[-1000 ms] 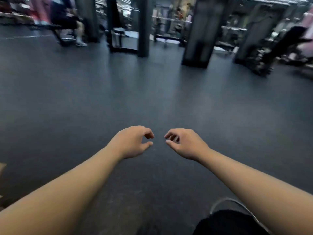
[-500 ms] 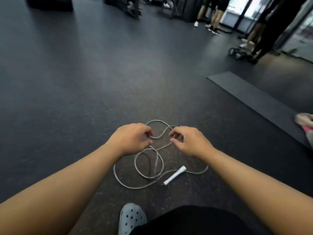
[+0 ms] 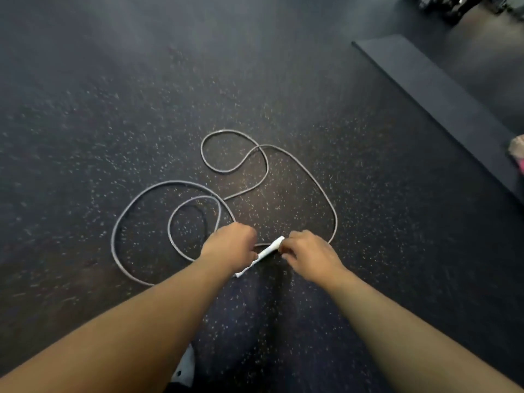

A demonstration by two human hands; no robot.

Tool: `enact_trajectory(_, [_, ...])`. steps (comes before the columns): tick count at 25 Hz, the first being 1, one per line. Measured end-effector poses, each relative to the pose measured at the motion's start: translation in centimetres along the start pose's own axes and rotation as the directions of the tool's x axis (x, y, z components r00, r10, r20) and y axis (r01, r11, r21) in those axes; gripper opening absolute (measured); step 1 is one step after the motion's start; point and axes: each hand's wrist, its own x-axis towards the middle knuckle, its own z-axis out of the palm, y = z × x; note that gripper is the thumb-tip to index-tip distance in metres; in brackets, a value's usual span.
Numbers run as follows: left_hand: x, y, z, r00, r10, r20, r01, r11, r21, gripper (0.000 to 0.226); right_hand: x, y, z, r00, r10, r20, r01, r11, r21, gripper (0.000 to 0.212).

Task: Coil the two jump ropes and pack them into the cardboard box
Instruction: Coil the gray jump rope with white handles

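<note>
Head view: a grey jump rope [image 3: 266, 165] is lying in loose loops on the speckled floor [image 3: 85, 123]. The left hand [image 3: 231, 246] and right hand [image 3: 307, 255] are both closing around its white handle [image 3: 268, 251].

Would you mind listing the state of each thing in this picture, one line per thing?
Jump rope: uncoiled, sprawled in loose loops on the floor.
White handle: low by the floor, between both hands.
Left hand: closed at the handle's lower end.
Right hand: fingers pinching the handle's upper end.
Dark mat: lying flat, apart from the rope.
Cardboard box: not in view.
</note>
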Motion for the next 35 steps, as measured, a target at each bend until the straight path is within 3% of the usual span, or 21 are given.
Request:
enact_trajectory(5, [3.5, -0.2, 5.4, 0.994, -0.084, 0.064, 0.085, 0.996, -0.019, 0.034, 4.2, 1.1, 3.9, 0.994, -0.096, 0.044, 0.102, 0.982, -0.160, 0.026])
enact_trajectory(7, [3.7, -0.1, 6.1, 0.993, -0.110, 0.047, 0.113, 0.992, -0.054, 0.028, 5.2, 0.5, 4.2, 1.000, -0.014, 0.014, 0.014, 1.000, -0.015, 0.015])
enact_trajectory(9, [3.5, -0.1, 5.0, 0.989, -0.150, 0.017, 0.151, 0.980, -0.133, 0.025, 6.2, -0.7, 3.7, 0.989, 0.148, -0.008, -0.140, 0.947, 0.288, 0.014])
enact_trajectory(11, [2.6, -0.1, 2.5, 0.980, -0.190, -0.056, 0.170, 0.952, -0.254, 0.023, 6.5, -1.8, 2.0, 0.971, 0.233, -0.059, -0.164, 0.821, 0.547, 0.014])
enact_trajectory(15, [-0.9, -0.5, -6.4, 0.939, -0.186, -0.289, 0.065, 0.922, -0.382, 0.016, 5.3, -4.7, -6.3, 0.953, 0.274, -0.131, -0.012, 0.465, 0.885, 0.014])
enact_trajectory(19, [-6.9, -0.1, -17.4, 0.799, -0.204, -0.566, -0.091, 0.889, -0.449, 0.025, 4.5, -10.0, -17.9, 0.949, 0.237, -0.207, 0.165, 0.186, 0.969, 0.018])
enact_trajectory(22, [-12.9, -1.4, -24.8, 0.679, -0.187, -0.710, -0.242, 0.856, -0.457, 0.037, 2.4, -15.8, -26.0, 0.966, 0.044, -0.253, 0.250, 0.067, 0.966, 0.013])
enact_trajectory(25, [-18.9, -3.5, -30.1, 0.609, -0.081, -0.789, -0.289, 0.904, -0.316, 0.040, 0.3, -21.1, -31.3, 0.958, -0.112, -0.263, 0.271, 0.063, 0.960, 0.013])
enact_trajectory(28, [-25.1, -6.8, -34.3, 0.543, 0.012, -0.840, -0.203, 0.972, -0.117, 0.025, -0.7, -26.7, -35.3, 0.911, -0.224, -0.346, 0.384, 0.157, 0.910, 0.015])
enact_trajectory(30, [-29.1, -9.9, -36.5, 0.478, 0.057, -0.876, -0.114, 0.993, 0.002, 0.013, -1.0, -30.5, -37.5, 0.876, -0.280, -0.393, 0.460, 0.240, 0.855, 0.019])
enact_trajectory(33, [-34.4, -14.0, -39.2, 0.407, 0.134, -0.904, 0.109, 0.975, 0.194, 0.025, -1.7, -35.5, -40.2, 0.833, -0.375, -0.408, 0.526, 0.304, 0.794, 0.018])
enact_trajectory(35, [-37.8, -16.2, -40.7, 0.395, 0.189, -0.899, 0.239, 0.923, 0.300, 0.029, -2.7, -38.6, -41.6, 0.792, -0.446, -0.416, 0.571, 0.301, 0.764, 0.018])
